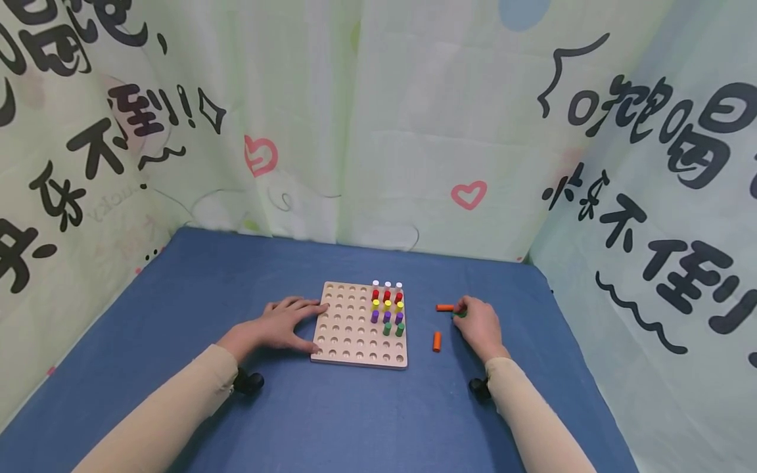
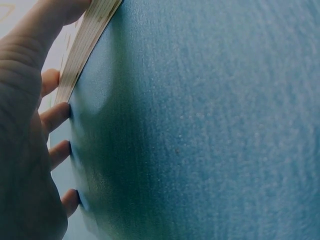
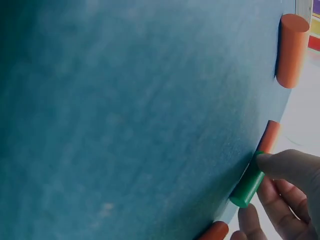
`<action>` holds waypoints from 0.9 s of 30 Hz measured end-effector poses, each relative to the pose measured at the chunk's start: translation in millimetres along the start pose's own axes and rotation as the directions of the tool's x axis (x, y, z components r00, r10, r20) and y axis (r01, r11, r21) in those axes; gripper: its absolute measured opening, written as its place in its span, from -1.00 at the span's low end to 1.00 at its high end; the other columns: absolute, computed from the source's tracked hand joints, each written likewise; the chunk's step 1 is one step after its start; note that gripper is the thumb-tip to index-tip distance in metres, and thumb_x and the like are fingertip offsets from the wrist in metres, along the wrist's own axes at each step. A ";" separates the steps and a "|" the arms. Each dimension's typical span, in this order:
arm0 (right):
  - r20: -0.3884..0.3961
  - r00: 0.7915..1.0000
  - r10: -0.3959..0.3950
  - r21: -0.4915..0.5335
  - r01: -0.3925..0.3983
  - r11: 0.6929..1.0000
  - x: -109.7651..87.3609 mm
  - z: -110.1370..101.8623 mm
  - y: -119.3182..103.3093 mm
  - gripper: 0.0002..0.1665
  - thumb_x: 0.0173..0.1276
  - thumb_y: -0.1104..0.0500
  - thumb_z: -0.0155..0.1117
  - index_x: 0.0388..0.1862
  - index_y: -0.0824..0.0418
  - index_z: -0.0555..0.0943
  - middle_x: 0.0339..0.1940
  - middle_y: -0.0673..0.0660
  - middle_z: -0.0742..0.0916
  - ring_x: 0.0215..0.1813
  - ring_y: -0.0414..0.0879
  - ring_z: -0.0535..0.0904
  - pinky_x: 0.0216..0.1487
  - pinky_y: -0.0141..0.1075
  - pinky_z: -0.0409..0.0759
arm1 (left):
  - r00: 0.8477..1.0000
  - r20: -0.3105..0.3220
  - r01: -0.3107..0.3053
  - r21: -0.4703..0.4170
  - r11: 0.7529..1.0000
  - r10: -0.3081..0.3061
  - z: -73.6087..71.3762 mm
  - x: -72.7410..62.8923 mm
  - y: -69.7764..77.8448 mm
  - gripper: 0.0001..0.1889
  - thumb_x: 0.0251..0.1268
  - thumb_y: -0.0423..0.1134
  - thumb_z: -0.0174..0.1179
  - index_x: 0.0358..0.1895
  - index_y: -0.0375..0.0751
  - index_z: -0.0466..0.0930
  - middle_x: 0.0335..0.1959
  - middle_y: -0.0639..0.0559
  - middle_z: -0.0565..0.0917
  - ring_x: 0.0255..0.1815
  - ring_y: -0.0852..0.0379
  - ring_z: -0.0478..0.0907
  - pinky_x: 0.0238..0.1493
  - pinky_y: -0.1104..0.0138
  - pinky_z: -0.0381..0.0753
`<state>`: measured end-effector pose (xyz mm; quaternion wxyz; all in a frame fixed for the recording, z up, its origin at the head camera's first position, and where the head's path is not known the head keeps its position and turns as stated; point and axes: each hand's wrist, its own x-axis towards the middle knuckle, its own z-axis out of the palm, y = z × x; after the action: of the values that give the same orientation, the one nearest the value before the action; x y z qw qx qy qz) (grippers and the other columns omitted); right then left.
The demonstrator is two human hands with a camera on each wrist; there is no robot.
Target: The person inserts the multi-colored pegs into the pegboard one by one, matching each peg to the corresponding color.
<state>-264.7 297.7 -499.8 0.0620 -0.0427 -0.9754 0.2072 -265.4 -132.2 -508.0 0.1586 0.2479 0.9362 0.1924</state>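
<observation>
A square wooden pegboard (image 1: 349, 338) with rows of round holes lies on the blue table. My left hand (image 1: 284, 323) rests at its left side, thumb on the near left corner and index fingertip on the left edge; the other fingertips touch the cloth in the left wrist view. To the right of the board, my right hand (image 1: 480, 328) pinches a green peg (image 3: 247, 187) between thumb and fingers, low over the cloth. An orange peg (image 1: 445, 307) lies just beyond that hand's fingertips. Nearer the front lies another orange peg (image 1: 437, 341).
Rows of white, red, yellow (image 1: 387, 305), purple and green pegs (image 1: 387, 328) stand in the board's right columns. One more orange peg (image 3: 214, 232) shows at the bottom of the right wrist view. Printed curtains (image 1: 378, 131) enclose the table (image 1: 355, 420) at the back and sides.
</observation>
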 end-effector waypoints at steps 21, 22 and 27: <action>-0.023 1.000 -0.020 0.197 0.024 0.980 -19.3 -10.8 -41.4 -0.74 0.42 0.21 0.31 0.04 0.21 0.74 -0.05 0.21 0.76 -0.10 0.07 0.65 -0.15 -0.08 0.61 | 1.000 0.003 0.000 0.002 1.000 0.000 -5.2 -4.5 5.7 0.02 0.17 0.41 0.34 0.66 0.17 0.17 0.66 -0.06 0.21 0.66 -0.29 0.01 0.40 -0.40 0.01; -0.026 1.000 -0.018 0.216 0.023 0.976 -20.1 -11.6 -45.2 -0.75 0.41 0.20 0.32 0.03 0.20 0.74 -0.07 0.20 0.76 -0.10 0.06 0.66 -0.15 -0.10 0.62 | 1.000 0.002 -0.003 0.001 1.000 0.003 -5.1 -4.4 6.0 0.01 0.17 0.41 0.34 0.66 0.16 0.17 0.65 -0.07 0.21 0.65 -0.30 0.01 0.39 -0.40 0.02; -0.009 1.000 -0.018 0.315 0.020 0.949 -26.2 -15.2 -67.4 -0.76 0.35 0.20 0.35 -0.02 0.17 0.72 -0.12 0.16 0.75 -0.13 0.02 0.67 -0.25 -0.18 0.64 | 1.000 0.005 -0.005 0.003 1.000 0.005 -3.6 -2.7 5.5 0.01 0.17 0.41 0.34 0.66 0.16 0.17 0.66 -0.07 0.21 0.65 -0.31 0.01 0.39 -0.41 0.02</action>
<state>-240.6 239.6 -461.1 0.0727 -0.0236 -0.9301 0.3593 -262.4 -130.2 -501.9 0.1599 0.2510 0.9354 0.1907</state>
